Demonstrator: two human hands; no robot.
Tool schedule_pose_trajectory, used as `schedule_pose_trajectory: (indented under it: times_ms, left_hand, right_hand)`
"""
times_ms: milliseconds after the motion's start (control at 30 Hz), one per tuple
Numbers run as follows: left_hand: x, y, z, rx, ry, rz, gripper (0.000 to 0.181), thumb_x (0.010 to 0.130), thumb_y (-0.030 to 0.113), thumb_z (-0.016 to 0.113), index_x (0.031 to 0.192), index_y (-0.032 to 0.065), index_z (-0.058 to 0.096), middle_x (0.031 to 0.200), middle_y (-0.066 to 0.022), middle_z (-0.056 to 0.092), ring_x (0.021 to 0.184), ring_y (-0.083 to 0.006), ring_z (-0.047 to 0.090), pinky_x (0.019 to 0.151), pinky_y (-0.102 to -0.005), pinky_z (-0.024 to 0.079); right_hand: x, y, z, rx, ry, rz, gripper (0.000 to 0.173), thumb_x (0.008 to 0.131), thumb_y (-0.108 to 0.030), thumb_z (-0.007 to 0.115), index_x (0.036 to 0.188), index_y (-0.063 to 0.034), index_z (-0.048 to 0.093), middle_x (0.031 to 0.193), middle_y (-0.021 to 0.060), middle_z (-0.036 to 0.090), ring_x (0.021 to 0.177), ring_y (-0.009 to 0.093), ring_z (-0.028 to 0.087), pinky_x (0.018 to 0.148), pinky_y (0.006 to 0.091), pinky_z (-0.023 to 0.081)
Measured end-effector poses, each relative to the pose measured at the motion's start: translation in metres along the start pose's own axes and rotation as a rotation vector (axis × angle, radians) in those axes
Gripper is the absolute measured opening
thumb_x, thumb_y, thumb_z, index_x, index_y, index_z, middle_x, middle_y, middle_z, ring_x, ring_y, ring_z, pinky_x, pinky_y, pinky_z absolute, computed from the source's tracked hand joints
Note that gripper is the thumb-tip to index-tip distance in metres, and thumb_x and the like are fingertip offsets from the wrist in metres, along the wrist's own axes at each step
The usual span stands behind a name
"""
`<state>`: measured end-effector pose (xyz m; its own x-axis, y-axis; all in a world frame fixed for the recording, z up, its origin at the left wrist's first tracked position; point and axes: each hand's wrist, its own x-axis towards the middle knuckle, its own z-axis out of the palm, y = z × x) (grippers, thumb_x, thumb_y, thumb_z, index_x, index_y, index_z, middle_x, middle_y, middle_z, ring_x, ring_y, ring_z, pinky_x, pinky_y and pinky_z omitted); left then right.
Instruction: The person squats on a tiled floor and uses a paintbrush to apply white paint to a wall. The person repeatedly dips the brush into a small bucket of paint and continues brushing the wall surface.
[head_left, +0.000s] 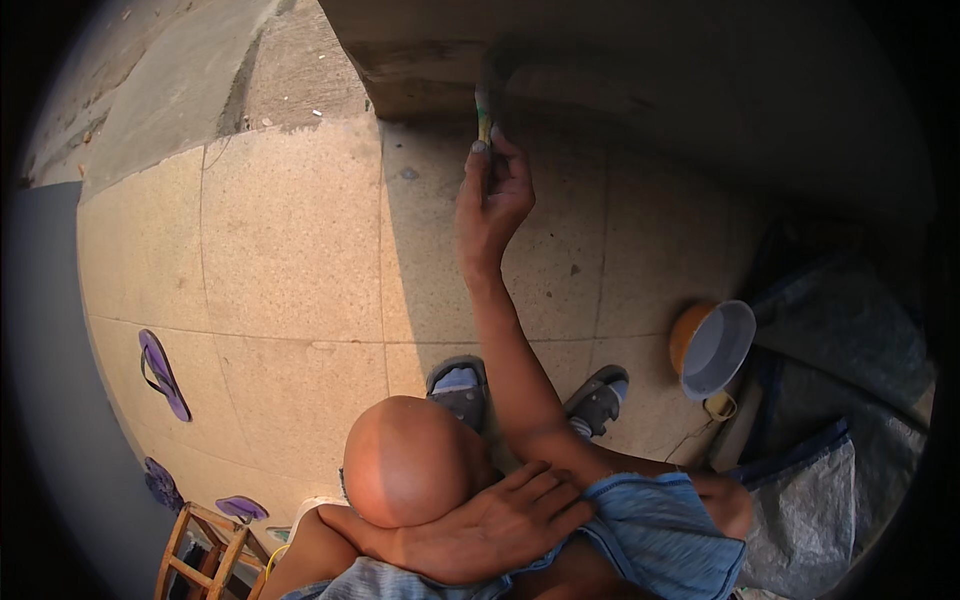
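Note:
My right hand (499, 187) reaches forward and grips a slim brush (484, 124) by its green and yellowish handle. The brush's head is blurred in shadow against the low part of a dark wall (427, 64), where darker streaks show. Whether the bristles touch the wall I cannot tell. My left arm wraps around my raised left knee (405, 461). My left hand (510, 517) holds nothing; its fingers are apart and lie by my right arm near the elbow. Below the right forearm are my feet in dark sandals (461, 386) and socks.
An orange bowl with a pale inside (716, 349) tilts on the tiled floor (292, 247), beside a small yellow cup (720, 406). Woven plastic sheets (806, 495) lie at right. Purple flip-flops (165, 375) and a wooden stool (202, 555) are at left. Rough concrete (292, 75) lies beyond.

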<state>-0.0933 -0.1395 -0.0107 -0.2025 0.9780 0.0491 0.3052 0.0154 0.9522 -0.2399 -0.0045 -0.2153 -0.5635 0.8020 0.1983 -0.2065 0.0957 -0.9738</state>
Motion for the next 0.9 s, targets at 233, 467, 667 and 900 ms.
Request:
schedule_pose_trajectory:
  times_ms: [233,467,667,900]
  left_hand:
    - [0.001,0.000,-0.002,0.016,0.015,0.004,0.038,0.079,0.008,0.052,0.117,0.0006,0.055,0.113,-0.0160,0.059,0.114,-0.0281,0.057,0.104,-0.0399,0.042]
    - [0.003,0.004,-0.006,0.048,-0.053,-0.027,0.036,0.080,0.009,0.053,0.115,0.0013,0.056,0.111,-0.0149,0.060,0.115,-0.0273,0.057,0.104,-0.0397,0.042]
    - [0.000,0.003,-0.001,0.035,-0.032,-0.020,0.038,0.080,0.010,0.052,0.117,0.0011,0.054,0.114,-0.0157,0.059,0.116,-0.0280,0.056,0.104,-0.0401,0.041]
    - [0.001,0.002,0.001,0.021,-0.021,-0.010,0.038,0.081,0.009,0.051,0.118,0.0006,0.053,0.114,-0.0168,0.058,0.115,-0.0287,0.056,0.105,-0.0404,0.041]
  right_hand:
    - [0.028,-0.035,-0.040,0.170,-0.171,0.488,0.022,0.092,-0.014,0.062,0.110,-0.0011,0.058,0.077,0.0000,0.055,0.052,0.000,0.037,0.045,0.0206,0.029]
    - [0.067,-0.038,-0.109,0.131,0.326,0.448,0.018,0.093,-0.018,0.060,0.105,-0.0056,0.057,0.077,-0.0005,0.053,0.055,0.002,0.037,0.051,0.0208,0.029]
    - [0.036,-0.008,-0.057,0.069,0.172,0.328,0.019,0.093,-0.016,0.060,0.109,-0.0054,0.058,0.075,-0.0018,0.054,0.055,0.002,0.040,0.048,0.0198,0.030]
    - [-0.003,0.004,-0.006,0.126,-0.315,0.396,0.018,0.090,-0.006,0.064,0.107,-0.0009,0.060,0.069,-0.0005,0.056,0.048,0.001,0.038,0.041,0.0200,0.028]
